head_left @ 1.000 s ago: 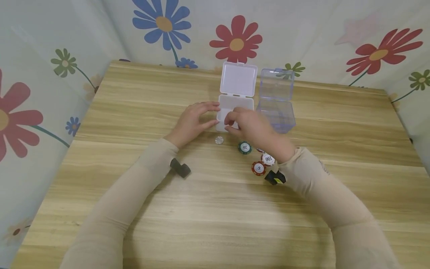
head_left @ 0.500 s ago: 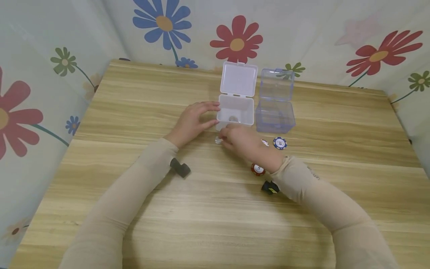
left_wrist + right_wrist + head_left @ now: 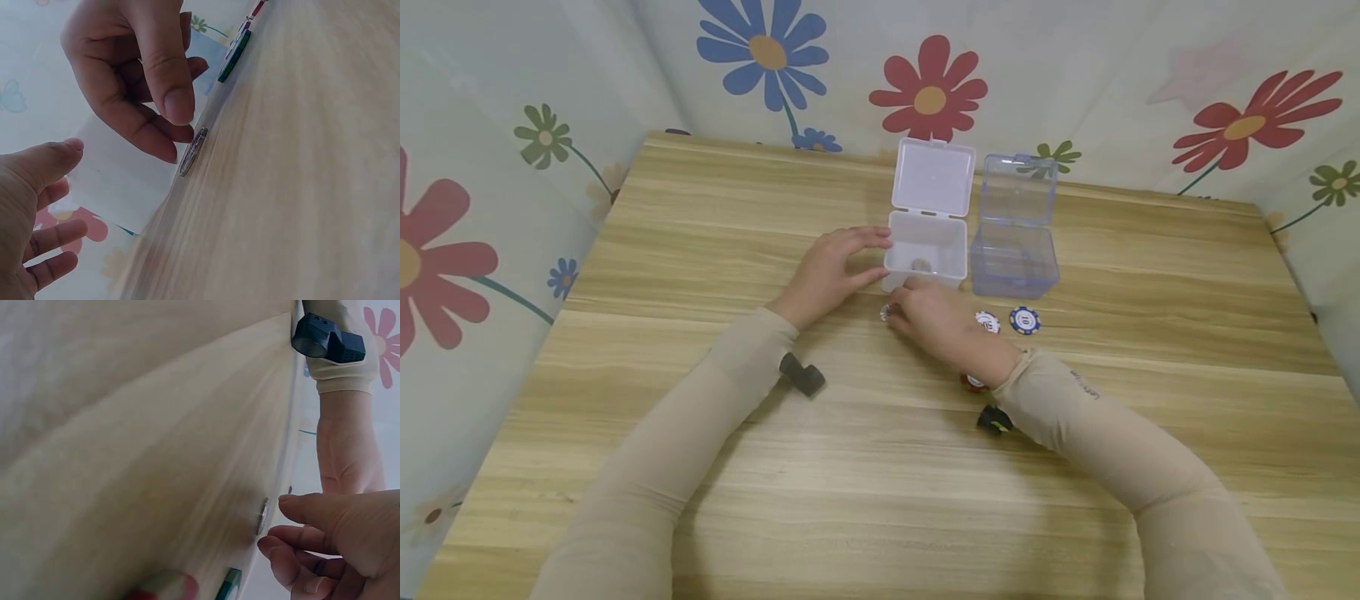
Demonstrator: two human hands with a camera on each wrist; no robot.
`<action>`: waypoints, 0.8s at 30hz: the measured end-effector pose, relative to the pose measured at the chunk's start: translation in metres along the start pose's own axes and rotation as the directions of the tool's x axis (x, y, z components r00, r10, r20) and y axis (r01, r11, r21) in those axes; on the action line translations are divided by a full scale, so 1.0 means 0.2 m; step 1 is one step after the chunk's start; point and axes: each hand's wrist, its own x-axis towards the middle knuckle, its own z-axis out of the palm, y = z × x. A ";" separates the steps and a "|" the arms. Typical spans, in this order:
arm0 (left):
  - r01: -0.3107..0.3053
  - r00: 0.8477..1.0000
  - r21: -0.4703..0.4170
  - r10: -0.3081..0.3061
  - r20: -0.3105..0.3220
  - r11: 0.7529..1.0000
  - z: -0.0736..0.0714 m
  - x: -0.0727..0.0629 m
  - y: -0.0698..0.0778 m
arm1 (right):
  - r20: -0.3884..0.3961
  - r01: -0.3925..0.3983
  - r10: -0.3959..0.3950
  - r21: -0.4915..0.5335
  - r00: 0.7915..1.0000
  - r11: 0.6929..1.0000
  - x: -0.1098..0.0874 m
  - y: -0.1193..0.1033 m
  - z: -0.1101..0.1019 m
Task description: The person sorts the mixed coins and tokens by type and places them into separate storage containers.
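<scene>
A white lidded box [image 3: 925,246] stands with its lid up, and a small pale disc [image 3: 921,265] lies inside. At the box's left wall is my left hand [image 3: 829,271], with its fingers and thumb spread against the rim. My right hand [image 3: 934,321] is low in front of the box, its thumb and fingertips at a shiny, clear-looking disc [image 3: 194,152] on the table. The wrist views show a gap between thumb and forefinger, and the disc is not gripped. The right hand hides a green-edged poker chip [image 3: 234,57] from the head view.
A transparent open-lidded box [image 3: 1015,262] stands right of the white one. Nearby lie a blue "10" poker chip [image 3: 1025,320], a white-faced chip [image 3: 988,322] and a partly hidden red chip [image 3: 974,382]. A flowered wall rises behind the wooden table [image 3: 850,500].
My right hand has come out of the white box and down to the clear disc in front, uncovering the disc inside the box. The left hand has stayed put.
</scene>
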 end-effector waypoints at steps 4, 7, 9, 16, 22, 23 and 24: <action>-0.007 1.000 0.005 0.007 -0.003 1.000 0.00 0.00 0.00 | -0.008 -0.012 0.012 -0.022 1.000 1.000 0.01 -0.01 0.02; -0.012 1.000 0.003 0.012 -0.005 1.000 0.00 0.00 0.00 | -0.013 -0.015 0.014 -0.027 1.000 1.000 0.01 -0.01 0.03; -0.013 1.000 0.002 0.013 -0.006 1.000 0.00 0.00 0.00 | -0.013 -0.014 0.013 -0.023 1.000 1.000 0.01 -0.01 0.04; -0.015 1.000 0.001 0.015 -0.008 1.000 0.00 0.00 0.00 | 0.015 -0.019 0.020 -0.015 1.000 1.000 0.01 -0.01 0.03; -0.021 1.000 -0.003 0.021 -0.016 1.000 0.01 0.00 -0.01 | 0.063 -0.030 0.030 -0.005 0.998 1.000 0.02 -0.02 0.02; -0.021 1.000 -0.004 0.021 -0.016 1.000 0.01 0.00 -0.01 | 0.070 -0.031 0.031 -0.002 0.997 1.000 0.02 -0.02 0.02; -0.020 1.000 -0.004 0.020 -0.016 1.000 0.01 0.00 -0.01 | 0.076 -0.033 0.032 0.003 0.997 0.999 0.02 -0.02 0.03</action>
